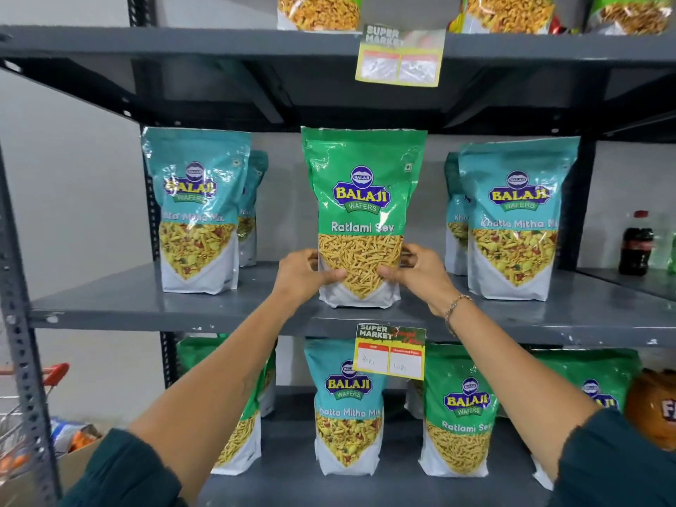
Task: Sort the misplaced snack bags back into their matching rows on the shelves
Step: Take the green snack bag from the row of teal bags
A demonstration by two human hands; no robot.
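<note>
Dark-sleeved forearms raised, left hand (pixel 305 274) and right hand (pixel 420 270) both clasped around upright green Ratlami Sev bag (pixel 362 199) on middle shelf (pixel 109 305).

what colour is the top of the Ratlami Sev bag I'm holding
Green, with a white base; the Ratlami Sev bag shows clearly in the head view.

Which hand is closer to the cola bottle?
Right. The right hand grips the Ratlami Sev bag's side facing the cola bottle; the left hand holds the far side.

Dark green sleeves (pixel 135 470); beaded bracelet (pixel 455 309), right wrist.
</note>
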